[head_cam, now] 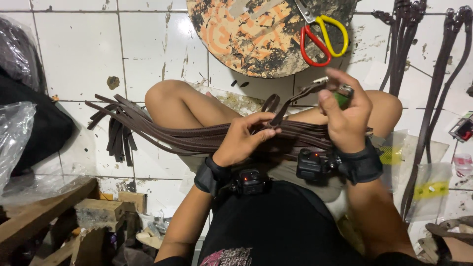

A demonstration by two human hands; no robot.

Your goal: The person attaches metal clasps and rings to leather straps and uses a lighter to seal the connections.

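Brown leather strap held over lap, both hands engaged.
Strap is pinched by left hand at its loop; buckle end and a green object are gripped by right hand. Strap bundle laid across knees; scissors far.

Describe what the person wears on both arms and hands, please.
Both hands are bare, without gloves or sleeves. The left hand has a black wrist strap carrying a small black device with a red light. The right hand has a wider black strap with a similar boxy device.

dark brown straps, red-and-yellow scissors, white tiles
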